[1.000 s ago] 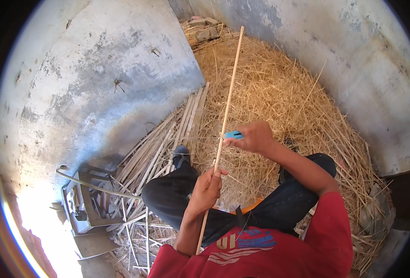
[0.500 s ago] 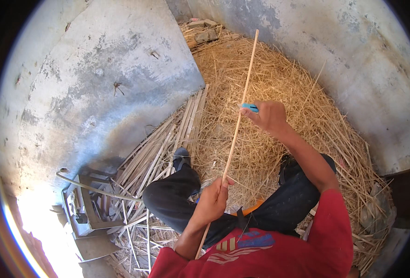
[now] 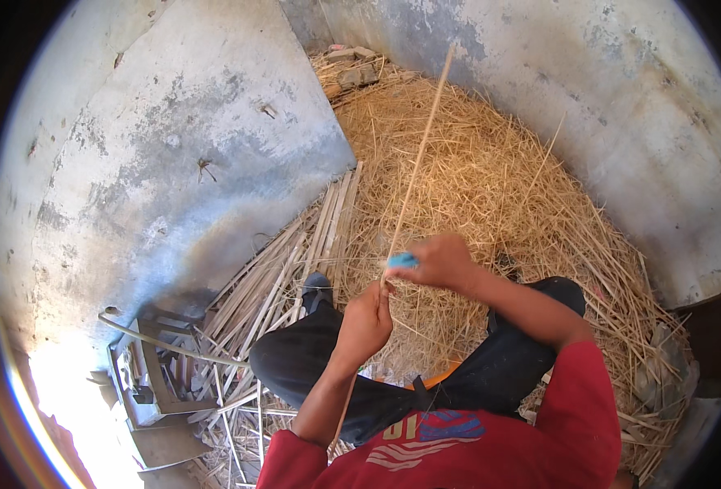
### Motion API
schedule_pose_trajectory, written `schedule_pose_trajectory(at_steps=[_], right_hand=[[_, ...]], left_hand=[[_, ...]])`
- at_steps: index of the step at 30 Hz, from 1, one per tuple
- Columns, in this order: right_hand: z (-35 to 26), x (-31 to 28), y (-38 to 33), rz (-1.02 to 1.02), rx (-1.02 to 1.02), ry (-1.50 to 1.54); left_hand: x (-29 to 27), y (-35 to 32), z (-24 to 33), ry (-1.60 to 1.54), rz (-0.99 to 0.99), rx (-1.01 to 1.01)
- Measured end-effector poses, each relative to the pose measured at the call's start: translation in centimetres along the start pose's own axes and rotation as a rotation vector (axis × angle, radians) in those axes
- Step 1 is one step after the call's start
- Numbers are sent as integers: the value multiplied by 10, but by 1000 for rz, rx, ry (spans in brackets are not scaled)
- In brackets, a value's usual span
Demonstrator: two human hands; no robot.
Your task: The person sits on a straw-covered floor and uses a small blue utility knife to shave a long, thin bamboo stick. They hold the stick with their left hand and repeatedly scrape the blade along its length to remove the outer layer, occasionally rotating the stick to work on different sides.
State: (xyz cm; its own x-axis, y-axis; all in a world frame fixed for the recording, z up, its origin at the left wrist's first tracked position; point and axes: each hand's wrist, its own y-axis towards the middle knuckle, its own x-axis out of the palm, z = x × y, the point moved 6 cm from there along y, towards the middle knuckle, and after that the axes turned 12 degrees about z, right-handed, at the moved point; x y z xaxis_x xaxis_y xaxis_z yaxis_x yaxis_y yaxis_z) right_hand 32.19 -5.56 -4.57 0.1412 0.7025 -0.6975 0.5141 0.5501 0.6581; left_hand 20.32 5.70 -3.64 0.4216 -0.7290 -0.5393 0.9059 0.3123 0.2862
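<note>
A long thin bamboo strip [image 3: 419, 159] slants from beside my lap up toward the back wall. My left hand [image 3: 364, 324] is closed round its lower part, with the tail of the strip running back under my forearm. Just above and to the right, my right hand [image 3: 438, 259] grips a small blue tool [image 3: 402, 260], which meets the strip close to my left fingers. Only its blue body shows, and slight blur hides the working edge. Straw-like shavings [image 3: 466, 171] lie thick on the floor beyond my hands.
Flat split strips [image 3: 332, 216] are piled left of my foot. A wooden frame or box [image 3: 161, 367] stands at the left, a bent rod [image 3: 173, 338] across it. A slab-like grey wall [image 3: 181, 122] rises at left. Brick pieces [image 3: 356, 75] lie at the back.
My right hand with the blue tool has come down along the strip toward me. My left hand has shifted slightly up, so the two hands are now close together.
</note>
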Motion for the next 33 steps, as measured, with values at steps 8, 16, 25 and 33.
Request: schedule_pose_trajectory(at_steps=[8,16,25,33], right_hand=[[48,26,-13,-195,241,-88],[91,22,-1,-147,331,-180],[23,14,-7,-91,93,-87],[79,20,-14,37,222,38]], left_hand=[[-1,-26,-6,53,-77,-103],[-13,-69,-4,67,-131,-213],[-28,-78,10,65,-83,-244],[-31,-84,30,-117,-49,-355]])
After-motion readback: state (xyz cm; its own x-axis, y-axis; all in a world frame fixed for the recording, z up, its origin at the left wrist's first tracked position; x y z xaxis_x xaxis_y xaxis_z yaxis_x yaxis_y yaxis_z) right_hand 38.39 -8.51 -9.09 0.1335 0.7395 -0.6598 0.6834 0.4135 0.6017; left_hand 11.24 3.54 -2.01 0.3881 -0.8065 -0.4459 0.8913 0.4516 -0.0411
